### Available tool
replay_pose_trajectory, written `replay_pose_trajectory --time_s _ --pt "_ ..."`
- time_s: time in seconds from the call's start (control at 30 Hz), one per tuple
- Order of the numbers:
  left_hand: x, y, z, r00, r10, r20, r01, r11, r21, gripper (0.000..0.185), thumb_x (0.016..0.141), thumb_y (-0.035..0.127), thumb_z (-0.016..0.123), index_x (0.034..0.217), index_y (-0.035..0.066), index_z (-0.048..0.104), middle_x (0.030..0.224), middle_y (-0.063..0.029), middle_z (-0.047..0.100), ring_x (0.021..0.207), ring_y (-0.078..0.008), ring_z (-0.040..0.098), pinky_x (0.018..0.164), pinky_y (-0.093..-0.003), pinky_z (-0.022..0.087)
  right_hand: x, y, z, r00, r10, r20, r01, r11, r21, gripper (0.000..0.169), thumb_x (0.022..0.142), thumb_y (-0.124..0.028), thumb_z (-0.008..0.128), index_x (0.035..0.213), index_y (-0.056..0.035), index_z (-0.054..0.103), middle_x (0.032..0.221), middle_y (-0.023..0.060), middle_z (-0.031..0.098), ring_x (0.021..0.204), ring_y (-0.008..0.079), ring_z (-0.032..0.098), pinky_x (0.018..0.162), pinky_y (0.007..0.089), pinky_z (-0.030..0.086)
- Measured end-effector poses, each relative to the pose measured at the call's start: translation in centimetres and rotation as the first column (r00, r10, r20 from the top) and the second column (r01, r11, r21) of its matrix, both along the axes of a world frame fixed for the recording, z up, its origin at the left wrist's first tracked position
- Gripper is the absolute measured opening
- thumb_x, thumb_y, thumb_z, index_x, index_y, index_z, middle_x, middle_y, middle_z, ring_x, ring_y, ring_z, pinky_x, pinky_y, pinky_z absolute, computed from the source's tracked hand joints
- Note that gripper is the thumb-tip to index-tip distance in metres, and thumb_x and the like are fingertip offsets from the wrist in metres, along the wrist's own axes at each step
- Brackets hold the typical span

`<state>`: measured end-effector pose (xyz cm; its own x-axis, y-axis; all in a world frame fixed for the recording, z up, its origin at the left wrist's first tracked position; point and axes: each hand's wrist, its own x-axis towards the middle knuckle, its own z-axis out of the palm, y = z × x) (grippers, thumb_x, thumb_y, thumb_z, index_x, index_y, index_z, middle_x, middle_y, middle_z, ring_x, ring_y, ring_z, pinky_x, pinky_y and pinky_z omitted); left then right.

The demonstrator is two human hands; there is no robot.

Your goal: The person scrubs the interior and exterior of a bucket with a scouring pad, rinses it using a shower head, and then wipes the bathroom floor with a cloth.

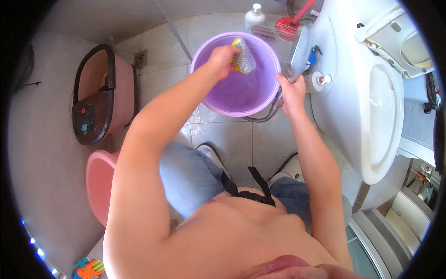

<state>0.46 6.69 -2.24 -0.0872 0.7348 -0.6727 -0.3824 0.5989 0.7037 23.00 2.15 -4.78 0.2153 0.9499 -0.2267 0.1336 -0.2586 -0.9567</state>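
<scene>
A purple plastic basin [235, 113] is in front of me; I cannot tell if its base rests on the floor. Inside its mouth, my left hand [223, 61] grips a silver scrubbing sponge [246, 58] with a yellow edge. My right hand [293, 90] is closed around the handle of a shower head [298, 52], its thumb at the basin's right rim. Fine streams of water leave the shower head towards the left, over the basin's far right side. The shower hose [266, 118] curves beneath the basin.
Right of the basin stand a pump bottle [315, 83] and a white ceramic toilet [348, 87]. Beyond are a white pump bottle [254, 19] and a red plunger [288, 26]. A pink foot-bath tub [122, 94] and a pink basin [95, 185] are at left. The tiled floor [223, 134] looks wet.
</scene>
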Motion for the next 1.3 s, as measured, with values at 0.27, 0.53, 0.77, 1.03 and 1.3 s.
replay_pose_trajectory --time_s 0.27,0.53,0.77,1.03,1.3 --pt "-4.6 -1.4 2.8 0.979 -0.098 0.18 0.048 0.964 0.26 0.033 0.092 0.001 0.057 0.124 0.001 0.049 0.114 -0.0131 0.061 0.101 -0.0267 0.065 0.088 -0.0428 0.057 0.2 -1.9 10.4 0.914 0.37 0.166 -0.379 0.925 0.026 0.034 0.076 -0.01 0.076 0.091 0.0019 0.047 0.075 0.008 0.06 0.075 0.0161 0.063 0.068 0.0303 0.05" --pt "-4.0 -2.5 4.4 0.938 -0.238 -0.251 0.307 0.907 0.287 0.032 0.083 -0.004 0.065 0.114 0.002 0.059 0.098 -0.008 0.065 0.086 -0.0168 0.063 0.076 -0.0326 0.053 1.6 -2.7 10.6 0.882 0.438 0.173 -0.453 0.89 0.053 0.036 0.075 -0.007 0.076 0.081 -0.0014 0.041 0.069 0.0073 0.053 0.07 0.014 0.058 0.064 0.0313 0.047" --pt "-4.3 -2.9 4.5 0.768 -0.266 -0.583 0.493 0.826 0.273 0.022 0.08 -0.001 0.067 0.102 0.0 0.063 0.088 -0.0046 0.065 0.078 -0.0123 0.061 0.072 -0.0285 0.051 1.9 -2.9 9.7 0.828 0.438 0.351 -0.483 0.874 0.051 0.036 0.075 -0.015 0.077 0.087 0.0013 0.047 0.074 0.0137 0.059 0.068 0.0246 0.061 0.067 0.0366 0.049" --pt "-2.7 -1.9 3.9 0.511 -0.12 -0.851 0.562 0.796 0.225 0.024 0.079 0.007 0.07 0.102 0.0 0.063 0.084 -0.012 0.067 0.074 -0.0183 0.063 0.069 -0.0337 0.051 1.7 -2.8 8.6 0.8 0.431 0.417 -0.486 0.873 0.032 0.042 0.071 -0.018 0.08 0.09 0.0022 0.048 0.077 0.0188 0.062 0.072 0.034 0.064 0.068 0.0408 0.05" --pt "-4.0 -2.6 3.1 0.417 -0.268 -0.868 0.685 0.721 0.106 0.031 0.078 0.01 0.072 0.106 0.0 0.063 0.084 -0.0153 0.067 0.076 -0.0202 0.064 0.07 -0.0349 0.052 1.6 -2.5 6.6 0.802 0.435 0.409 -0.492 0.869 0.04 0.043 0.07 -0.02 0.082 0.09 0.0012 0.05 0.077 0.0183 0.062 0.072 0.0338 0.063 0.068 0.0399 0.05"
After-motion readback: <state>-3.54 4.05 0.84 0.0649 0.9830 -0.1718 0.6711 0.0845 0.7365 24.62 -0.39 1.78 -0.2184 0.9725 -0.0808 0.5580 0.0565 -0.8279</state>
